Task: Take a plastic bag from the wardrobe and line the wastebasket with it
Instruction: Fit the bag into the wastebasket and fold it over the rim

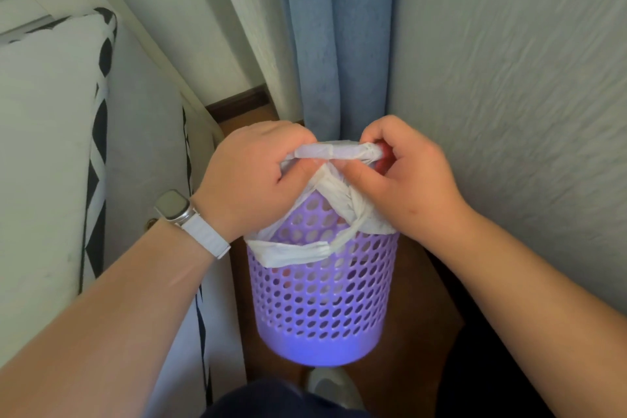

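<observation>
So, far left: mattress [44, 146] with black-and-white trim, not in play. Watch [173, 207] on the left wrist.

Left hand [251, 173]: fingers curled tight round the left end of the bag's mouth edge, with plastic bunched inside the fist.

Bag [339, 151]: thin and white. One strip of its mouth is pulled taut between the two hands and the rest drops into the basket. A folded cuff already laps over the near rim, and a handle loop hangs at the near right.

Basket [319, 302]: purple, perforated, on the brown floor straight below the hands, mouth up toward them. It sits between the mattress and the grey wall.

Right hand [407, 180]: thumb and fingers pinch the right end of the strip. Something red shows inside the grip; can't tell what.

Blue curtain [339, 44] behind; shoe tip [330, 383] at bottom.

Key relation: the taut strip runs left-right across the far side of the mouth. The far rim itself is hidden under the hands. Each hand is over its own side, and neither is clearly nearer.

Judgement: near rim lined, far rim left to do. Likely next move is both hands drawing the strip down and outward over the far rim together. Risks: the thin plastic tears, or the near cuff slips off as the far side is pulled.
</observation>
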The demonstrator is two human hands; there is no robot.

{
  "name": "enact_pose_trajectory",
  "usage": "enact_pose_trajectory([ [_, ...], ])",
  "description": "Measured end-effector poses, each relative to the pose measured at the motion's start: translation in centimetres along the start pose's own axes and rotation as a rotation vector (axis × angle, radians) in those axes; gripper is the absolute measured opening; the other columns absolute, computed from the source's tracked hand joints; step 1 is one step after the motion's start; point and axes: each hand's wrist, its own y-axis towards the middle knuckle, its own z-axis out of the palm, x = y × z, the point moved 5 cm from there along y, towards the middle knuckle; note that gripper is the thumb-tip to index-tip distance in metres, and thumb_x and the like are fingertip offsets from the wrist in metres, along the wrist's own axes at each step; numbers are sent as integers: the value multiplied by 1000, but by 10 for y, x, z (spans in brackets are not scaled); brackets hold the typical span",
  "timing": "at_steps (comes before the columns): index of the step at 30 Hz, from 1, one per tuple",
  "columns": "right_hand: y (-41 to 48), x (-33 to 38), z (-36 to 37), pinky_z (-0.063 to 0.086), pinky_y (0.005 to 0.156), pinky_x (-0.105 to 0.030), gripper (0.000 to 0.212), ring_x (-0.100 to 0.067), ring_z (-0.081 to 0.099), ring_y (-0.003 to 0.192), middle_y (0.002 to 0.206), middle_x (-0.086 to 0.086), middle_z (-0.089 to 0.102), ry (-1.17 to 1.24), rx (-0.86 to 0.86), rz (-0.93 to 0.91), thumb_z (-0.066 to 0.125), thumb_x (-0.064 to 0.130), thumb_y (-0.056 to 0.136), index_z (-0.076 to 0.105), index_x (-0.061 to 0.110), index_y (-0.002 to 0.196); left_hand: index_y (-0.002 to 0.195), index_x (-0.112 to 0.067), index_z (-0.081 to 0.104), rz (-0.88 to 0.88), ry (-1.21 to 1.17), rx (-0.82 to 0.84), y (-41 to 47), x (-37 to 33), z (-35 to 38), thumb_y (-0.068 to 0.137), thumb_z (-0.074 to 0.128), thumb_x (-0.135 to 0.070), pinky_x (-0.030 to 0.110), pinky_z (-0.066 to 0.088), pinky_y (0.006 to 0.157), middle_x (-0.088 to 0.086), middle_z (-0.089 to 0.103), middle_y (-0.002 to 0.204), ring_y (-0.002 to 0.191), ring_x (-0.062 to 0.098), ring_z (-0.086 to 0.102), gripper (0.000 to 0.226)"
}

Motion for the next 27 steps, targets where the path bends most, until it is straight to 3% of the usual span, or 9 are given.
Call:
enact_pose_trajectory([
  [7,10,-10,-15,50,79,-39,38,-19,61,86,92,0,65,75,32,-73,69,48,78,64,17,100,74,-7,60,-79,-77,-94,-1,10,-6,94,51,-25,38,41,57,-1,52,64,62,15,47,28],
  [10,13,-18,-17,48,70,-37,35,-15,58,77,84,-2,62,126,35,-15,68,48,77,63,16,90,75,-7,58,-115,-114,-117,-2,13,-5,93,50,-28,40,42,59,-1,51,67,65,18,48,29],
  [13,11,-19,-18,38,63,-30,32,-10,47,65,71,8,50,63,-5,-30,65,49,78,55,19,78,76,-14,55,-102,-119,-89,-3,11,-2,94,48,-28,36,39,60,-6,46,69,66,14,45,24],
  [16,9,-13,-19,36,60,-34,33,-13,42,62,66,10,42,-15,-74,-100,63,45,81,53,15,73,83,-10,60,-51,-72,-34,-1,8,-1,95,48,-31,33,39,64,-5,51,74,70,11,45,26],
  [21,6,-6,-15,41,65,-42,31,-18,46,65,66,12,41,-135,-108,-135,63,45,80,53,17,71,105,-16,67,12,36,55,3,-15,9,94,50,-42,44,46,75,0,67,92,83,21,60,33],
  [27,2,-1,-6,43,61,-43,35,-18,49,64,65,7,48,-99,-77,-95,63,48,78,55,16,70,93,-12,67,1,35,10,1,-11,8,96,47,-37,44,45,68,2,65,81,76,24,59,32],
])
